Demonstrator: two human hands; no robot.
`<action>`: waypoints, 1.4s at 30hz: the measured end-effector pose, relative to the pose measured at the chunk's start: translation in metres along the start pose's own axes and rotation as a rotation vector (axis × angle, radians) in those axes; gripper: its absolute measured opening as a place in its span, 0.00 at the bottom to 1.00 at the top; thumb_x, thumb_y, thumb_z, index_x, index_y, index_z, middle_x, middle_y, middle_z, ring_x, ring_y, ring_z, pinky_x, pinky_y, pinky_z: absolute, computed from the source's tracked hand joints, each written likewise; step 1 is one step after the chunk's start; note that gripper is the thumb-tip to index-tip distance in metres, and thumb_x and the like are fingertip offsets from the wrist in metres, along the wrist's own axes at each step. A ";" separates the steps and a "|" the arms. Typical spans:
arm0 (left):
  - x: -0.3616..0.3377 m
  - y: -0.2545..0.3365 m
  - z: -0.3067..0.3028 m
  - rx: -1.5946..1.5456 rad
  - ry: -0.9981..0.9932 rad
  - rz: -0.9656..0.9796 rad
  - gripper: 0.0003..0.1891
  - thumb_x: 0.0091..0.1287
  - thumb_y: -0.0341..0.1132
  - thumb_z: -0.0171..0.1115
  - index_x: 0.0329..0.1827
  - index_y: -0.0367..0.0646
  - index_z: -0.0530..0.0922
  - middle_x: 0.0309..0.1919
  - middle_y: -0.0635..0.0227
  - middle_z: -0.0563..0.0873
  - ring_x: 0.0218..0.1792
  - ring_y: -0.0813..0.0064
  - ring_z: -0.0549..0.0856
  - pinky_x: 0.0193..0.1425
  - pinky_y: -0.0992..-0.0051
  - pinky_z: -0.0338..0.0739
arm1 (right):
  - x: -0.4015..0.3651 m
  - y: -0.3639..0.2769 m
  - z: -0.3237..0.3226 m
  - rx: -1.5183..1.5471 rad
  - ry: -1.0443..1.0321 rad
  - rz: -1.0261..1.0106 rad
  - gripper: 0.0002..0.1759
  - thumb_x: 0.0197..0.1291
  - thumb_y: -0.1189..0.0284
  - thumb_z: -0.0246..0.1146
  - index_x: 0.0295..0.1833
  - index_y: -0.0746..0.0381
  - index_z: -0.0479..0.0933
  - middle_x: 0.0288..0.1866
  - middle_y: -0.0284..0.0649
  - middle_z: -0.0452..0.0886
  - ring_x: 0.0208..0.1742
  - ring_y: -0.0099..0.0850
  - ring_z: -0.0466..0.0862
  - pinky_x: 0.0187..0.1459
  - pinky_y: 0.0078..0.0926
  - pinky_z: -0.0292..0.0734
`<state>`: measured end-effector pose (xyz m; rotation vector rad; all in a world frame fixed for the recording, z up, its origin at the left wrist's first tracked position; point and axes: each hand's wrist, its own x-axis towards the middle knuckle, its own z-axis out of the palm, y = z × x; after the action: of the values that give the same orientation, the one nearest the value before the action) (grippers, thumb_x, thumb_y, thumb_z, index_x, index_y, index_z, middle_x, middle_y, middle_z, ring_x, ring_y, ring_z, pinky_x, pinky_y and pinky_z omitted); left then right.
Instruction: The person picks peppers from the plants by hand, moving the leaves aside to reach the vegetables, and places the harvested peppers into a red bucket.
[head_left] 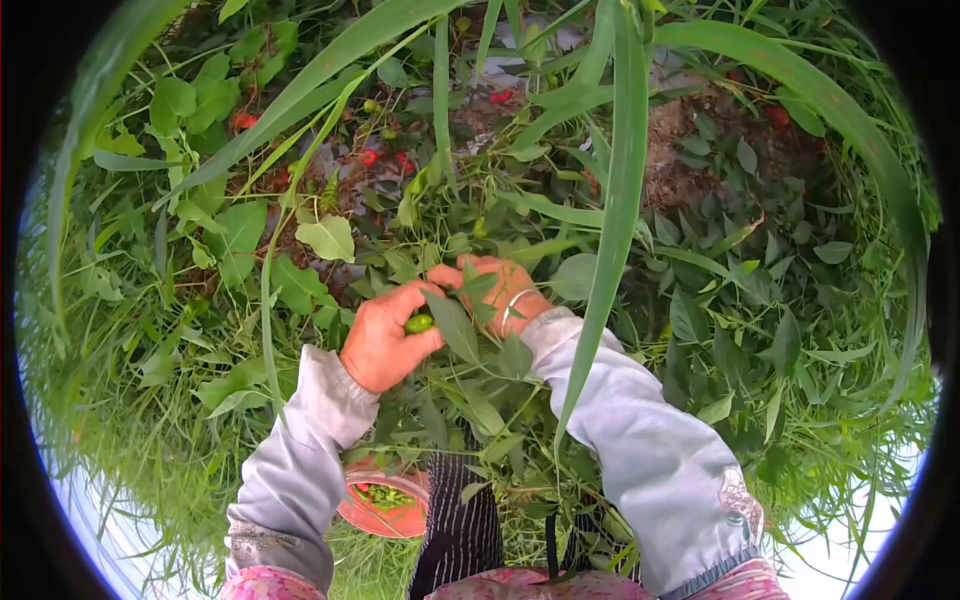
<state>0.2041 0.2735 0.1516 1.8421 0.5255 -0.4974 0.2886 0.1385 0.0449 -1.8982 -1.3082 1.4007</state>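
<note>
My left hand [385, 338] is curled among the plant's leaves, with a small green pepper [419, 323] between its thumb and fingers. Just to the right, my right hand [500, 290] is bent in toward the same plant, a bangle on its wrist. Leaves [455, 325] hang in front of its fingers, so what they pinch does not show. The two hands are close together, fingertips nearly meeting. Another green pepper [480, 227] shows among the foliage just beyond them.
A red bucket [405, 522] with several green peppers in it stands low, left of my legs. Long grass blades [620, 190] arch across the view in front of my right arm. Red peppers [243, 121] and bare soil [690, 140] show farther off between dense leaves.
</note>
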 end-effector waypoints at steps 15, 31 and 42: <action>0.159 -0.122 -0.018 0.582 0.102 -0.506 0.30 0.53 0.49 0.65 0.56 0.39 0.75 0.43 0.51 0.83 0.50 0.59 0.81 0.56 0.66 0.72 | -0.025 0.016 0.028 0.030 0.298 -0.236 0.21 0.61 0.67 0.53 0.58 0.62 0.64 0.29 0.45 0.69 0.30 0.44 0.75 0.35 0.35 0.73; 0.090 -0.011 0.021 0.287 0.109 0.169 0.16 0.47 0.37 0.63 0.38 0.42 0.77 0.30 0.60 0.81 0.34 0.60 0.82 0.40 0.67 0.76 | -0.030 0.013 0.022 0.076 0.122 0.050 0.26 0.57 0.66 0.55 0.63 0.51 0.65 0.43 0.39 0.76 0.43 0.33 0.75 0.46 0.31 0.73; 0.100 0.027 0.052 -0.487 0.004 -0.033 0.08 0.55 0.30 0.62 0.37 0.41 0.77 0.27 0.76 0.79 0.28 0.85 0.76 0.34 0.81 0.74 | -0.013 0.026 0.061 0.368 0.027 0.062 0.24 0.61 0.62 0.49 0.64 0.53 0.64 0.50 0.37 0.75 0.51 0.29 0.74 0.47 0.31 0.74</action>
<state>0.2971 0.2275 0.0989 1.3710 0.6194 -0.3491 0.2438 0.1042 0.0073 -1.7119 -0.9094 1.5195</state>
